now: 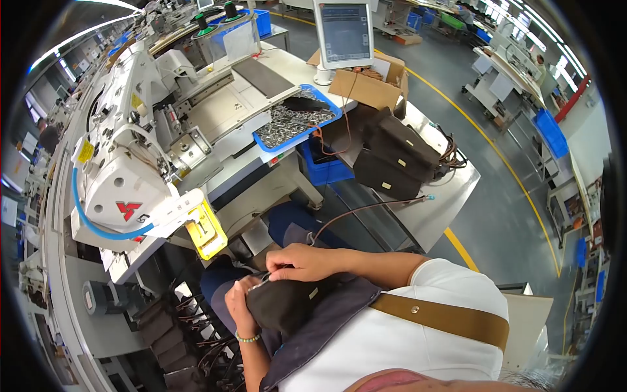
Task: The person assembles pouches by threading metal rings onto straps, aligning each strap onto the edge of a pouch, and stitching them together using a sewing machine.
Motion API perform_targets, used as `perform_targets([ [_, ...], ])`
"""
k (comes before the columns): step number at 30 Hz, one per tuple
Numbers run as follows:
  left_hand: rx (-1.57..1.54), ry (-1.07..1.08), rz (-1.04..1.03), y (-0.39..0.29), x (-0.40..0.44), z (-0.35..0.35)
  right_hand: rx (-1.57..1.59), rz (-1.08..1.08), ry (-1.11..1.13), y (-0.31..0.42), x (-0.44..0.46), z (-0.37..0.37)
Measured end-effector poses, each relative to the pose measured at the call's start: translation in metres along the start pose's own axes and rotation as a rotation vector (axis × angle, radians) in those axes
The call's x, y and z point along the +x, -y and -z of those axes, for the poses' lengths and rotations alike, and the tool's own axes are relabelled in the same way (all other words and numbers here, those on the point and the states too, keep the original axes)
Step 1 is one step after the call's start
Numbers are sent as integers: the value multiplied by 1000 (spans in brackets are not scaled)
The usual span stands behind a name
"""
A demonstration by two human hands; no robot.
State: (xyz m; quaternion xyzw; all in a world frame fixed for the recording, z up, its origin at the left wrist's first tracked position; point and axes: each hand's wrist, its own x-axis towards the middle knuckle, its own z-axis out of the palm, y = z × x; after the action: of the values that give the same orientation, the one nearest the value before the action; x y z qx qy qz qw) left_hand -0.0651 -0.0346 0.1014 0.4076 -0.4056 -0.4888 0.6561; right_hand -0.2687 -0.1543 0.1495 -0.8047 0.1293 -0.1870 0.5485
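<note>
A dark brown bag (286, 307) with a small gold-coloured plate lies in my lap, against the dark apron. My left hand (241, 302), a beaded bracelet at its wrist, is closed on the bag's left edge. Close beside it, my right hand (297, 262) pinches at the bag's top edge. Something thin and light-coloured shows between the two hands, too small to name. Beyond my right hand, a thin brown strap (356, 210) runs up to the table and ends in a teal tip.
To the left stands a large white sewing machine (130, 189) with a yellow part. A blue tray (300, 124) holds many small metal pieces. Dark bags (398, 157) are stacked on the side table, near a cardboard box (369, 85) and a monitor (346, 32). More bags (166, 333) hang below left.
</note>
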Motion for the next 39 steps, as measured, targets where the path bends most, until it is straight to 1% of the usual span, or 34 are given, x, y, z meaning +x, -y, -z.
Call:
perform_targets([
  [1, 259, -74, -38, -8, -10, 6, 46, 23, 70, -4, 4, -3],
  [2, 520, -154, -76, -18, -19, 13, -39, 44, 143, -13, 3, -4],
  [3, 669, -229, -176, -28, -26, 19, -127, 76, 227, -29, -2, -2],
  [4, 786, -239, -195, -41, -33, 29, -218, 125, 329, -46, -3, 1],
  [6, 1146, -235, -246, -68, -43, 39, -225, 211, 222, -77, -5, -2],
  [8, 1293, -326, -334, -91, -52, 37, -660, 105, 57, -116, -2, 7],
  [9, 1357, -353, -383, -96, -53, 35, -735, 98, 15, -135, -4, 9],
  [10, 1372, -369, -407, -96, -52, 32, -811, 83, -36, -152, -2, 11],
  [12, 1390, -383, -445, -86, -49, 23, -753, 75, -161, -182, 13, 25],
  [14, 1270, -310, -344, -77, -42, 3, -854, -95, -276, -208, 25, 46],
  [16, 1181, -178, -316, -68, -33, -15, -782, -279, -257, -213, 41, 64],
  [17, 1138, -49, -332, -63, -27, -19, -565, -251, -193, -209, 44, 64],
  [18, 1125, 29, -364, -59, -21, -25, -348, -222, -128, -181, 50, 58],
  [19, 1107, 56, -373, -53, -16, -30, -133, -193, -62, -151, 56, 51],
  [20, 1086, 82, -381, -47, -10, -34, 53, -79, 33, -126, 57, 42],
  [21, 1078, 85, -387, -43, -5, -35, 231, -129, 141, -105, 56, 32],
  [22, 1069, 90, -389, -40, 0, -36, 247, -26, 237, -78, 53, 23],
  [23, 1059, 96, -390, -39, 6, -38, 367, -28, 321, -74, 48, 8],
  [24, 1010, 78, -360, -46, 12, -45, 416, 34, 351, -73, 43, -6],
  [26, 983, 170, -319, -49, 19, -46, 372, 16, 466, -63, 36, -12],
  [29, 974, 370, -301, -48, 19, -43, 312, 31, 618, -74, 35, -10],
  [32, 723, 440, -166, -53, 22, -28, 332, -48, 844, -47, 39, -1],
  [33, 742, 452, -104, -46, 23, -16, 381, 22, 863, -43, 39, -6],
  [34, 790, 438, -90, -42, 23, -10, 447, 25, 856, -26, 38, -8],
  [36, 835, 538, -110, -43, 21, -6, 526, -127, 936, -37, 37, -26],
  [37, 856, 582, -163, -49, 26, -11, 437, -373, 1040, -73, 36, -42],
  [38, 872, 628, -210, -52, 30, -17, 146, -657, 1003, -59, 39, -51],
  [39, 892, 702, -227, -52, 33, -24, 140, -439, 929, -51, 36, -60],
])
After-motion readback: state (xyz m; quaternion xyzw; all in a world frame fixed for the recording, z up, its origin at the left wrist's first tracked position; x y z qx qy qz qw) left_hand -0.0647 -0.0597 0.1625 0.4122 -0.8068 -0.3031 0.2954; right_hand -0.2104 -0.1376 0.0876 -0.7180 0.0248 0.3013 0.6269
